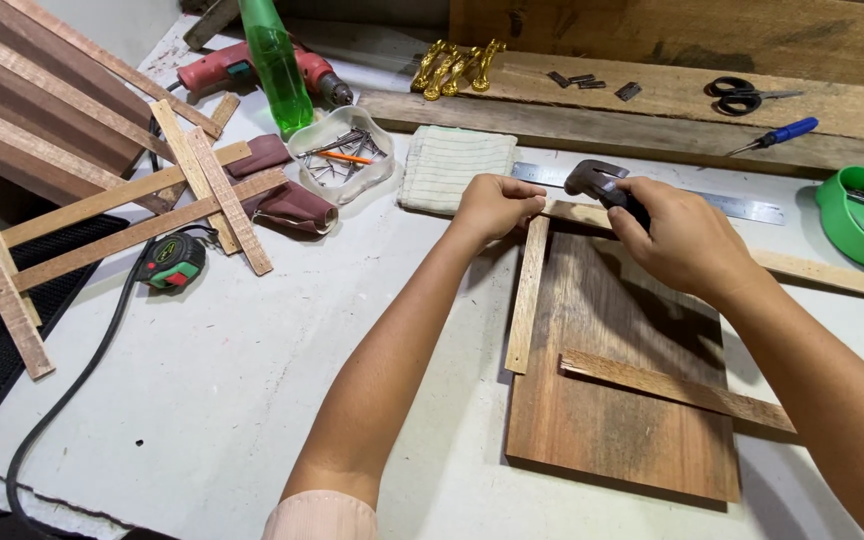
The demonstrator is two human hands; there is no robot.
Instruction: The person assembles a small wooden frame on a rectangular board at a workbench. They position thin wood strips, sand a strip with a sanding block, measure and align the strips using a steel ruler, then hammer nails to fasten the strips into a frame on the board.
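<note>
Two hands work at the dark wooden board's (620,380) top edge: the left hand (495,205) pinches a small nail, the right hand (677,240) grips a steel-headed hammer (597,180). A glancing blow could strike the pinching fingertips.

2 bare forearms — the left arm (392,350) shows a pale pink sleeve edge (320,515) — no rings or watch visible.

Scissors (742,96), drill (252,68), tape measure (174,262).

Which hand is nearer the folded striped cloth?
Left. The left hand pinches a nail just right of the folded striped cloth; the right hand, holding the hammer, sits farther right.
</note>
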